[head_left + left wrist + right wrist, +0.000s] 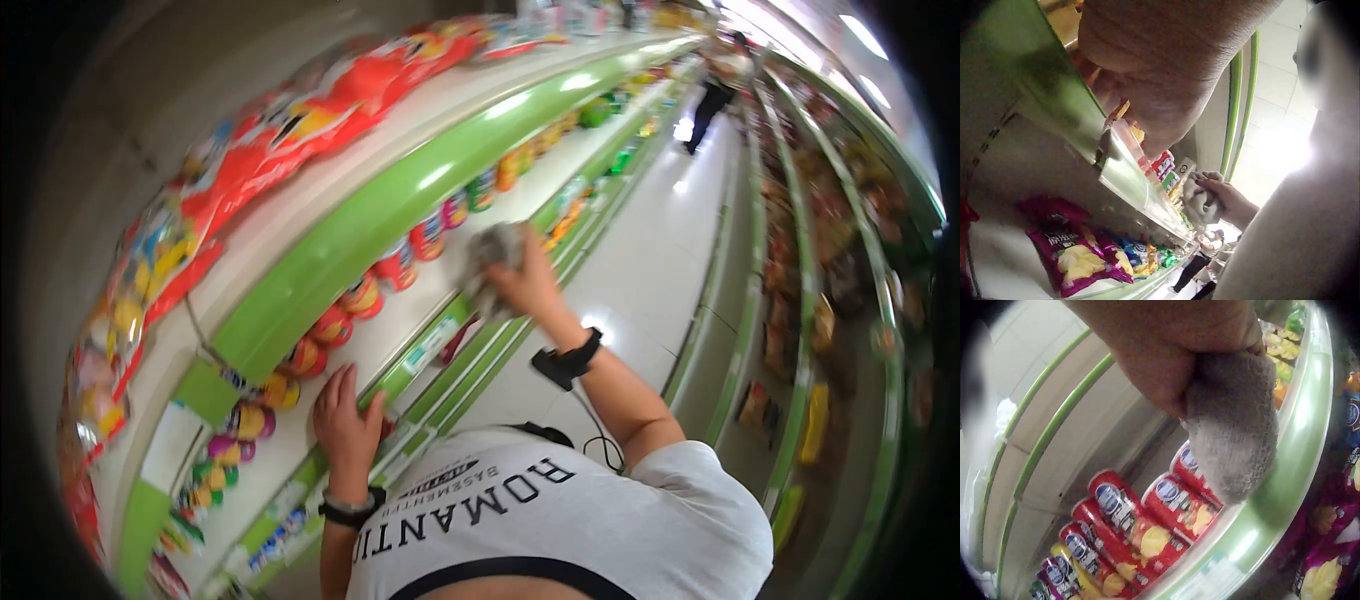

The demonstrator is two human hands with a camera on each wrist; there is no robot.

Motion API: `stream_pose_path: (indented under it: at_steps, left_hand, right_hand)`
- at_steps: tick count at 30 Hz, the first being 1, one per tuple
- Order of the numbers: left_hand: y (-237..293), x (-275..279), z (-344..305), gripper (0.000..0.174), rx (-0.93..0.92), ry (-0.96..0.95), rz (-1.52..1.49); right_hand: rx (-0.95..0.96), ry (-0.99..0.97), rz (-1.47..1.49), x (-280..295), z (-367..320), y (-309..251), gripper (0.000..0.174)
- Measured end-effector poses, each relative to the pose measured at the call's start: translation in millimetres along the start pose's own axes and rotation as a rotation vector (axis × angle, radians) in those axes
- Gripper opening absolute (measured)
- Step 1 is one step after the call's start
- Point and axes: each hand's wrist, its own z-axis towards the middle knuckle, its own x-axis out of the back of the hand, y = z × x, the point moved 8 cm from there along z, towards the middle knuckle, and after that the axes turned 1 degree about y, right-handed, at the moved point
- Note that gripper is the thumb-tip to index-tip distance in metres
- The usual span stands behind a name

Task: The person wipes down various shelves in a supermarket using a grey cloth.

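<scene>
My right hand [530, 285] grips a bunched grey cloth [490, 262] over the front of a white shelf [437, 283]. In the right wrist view the cloth [1235, 425] hangs from the fingers and overlaps the shelf's green front edge [1300, 444]. Behind it stand red chip canisters [1172, 500]. Nearer my body, my left hand [347, 425] rests at the shelf's front with its fingers extended and nothing held. Seen from the left wrist, that hand [1160, 81] covers part of the shelf, and its fingertips are mostly hidden.
Canisters of several colours line the shelf's back, including a purple one [455, 208]. Red snack bags [300, 120] fill the shelf above. Purple chip bags [1079, 256] lie on another shelf. Across the tiled aisle [640, 280] run more stocked shelves [790, 290]. A person [715, 90] stands farther along.
</scene>
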Motion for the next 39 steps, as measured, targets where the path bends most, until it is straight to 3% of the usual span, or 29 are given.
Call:
stream_pose_path:
  at_steps: [6,8,9,10,12,16,22,32,39]
  left_hand:
    - [-1,-2,0,0.036,-0.022,0.06,0.122]
    - [-4,-5,2,0.035,0.001,0.067,0.117]
    - [-5,-3,2,0.034,-0.002,0.078,0.1]
    - [-8,-1,1,0.034,0.036,0.074,0.133]
    - [-4,1,3,0.034,0.022,0.072,0.106]
    - [-3,0,4,0.034,0.024,0.087,0.107]
    - [2,-2,5,0.032,0.035,0.081,0.076]
    - [0,-4,5,0.032,0.079,0.06,0.06]
    - [3,2,8,0.031,0.094,0.072,0.02]
  right_hand:
    - [-0.03,0.036,0.253,-19,46,19,0.048]
    - [0.138,-0.097,0.03,-52,40,14,0.047]
    - [0.091,-0.393,-0.207,-83,23,19,0.049]
    - [0.097,-0.43,-0.175,-92,10,13,0.049]
    - [0.581,-0.343,-0.385,-100,-13,-34,0.05]
    - [0.537,-0.448,-0.334,-98,-6,-29,0.048]
    - [0.517,-0.373,-0.429,-60,31,5,0.046]
    - [0.149,-0.355,-0.805,18,147,114,0.049]
    - [-0.061,-0.215,-0.959,56,227,207,0.052]
